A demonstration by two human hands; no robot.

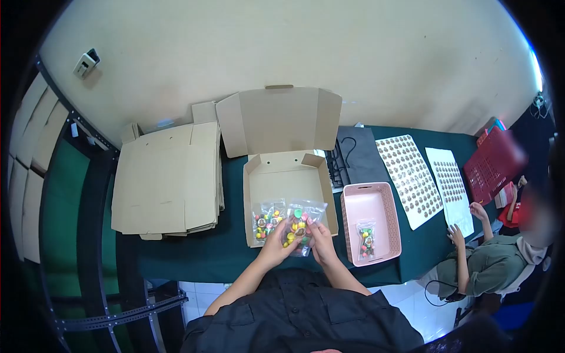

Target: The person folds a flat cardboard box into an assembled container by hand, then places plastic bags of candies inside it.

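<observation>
Between my two hands is a clear plastic bag of colourful candies (298,228), held over the front of an open cardboard box (288,176). My left hand (276,242) grips the bag's left side, and my right hand (322,242) pinches its right side. A round sticker shows on the bag near my fingers. Inside the box, at the front left, lies another bag of candies (266,219). To the right of the box stands a pink basket (371,203) with one similar candy bag (365,241) in it.
Flattened cardboard boxes (168,182) are stacked on the left. Two sticker sheets (410,179) lie right of the basket, near a dark red basket (491,167). Black hangers (338,165) rest behind the box. A co-worker (488,265) sits at right, hands at a sheet.
</observation>
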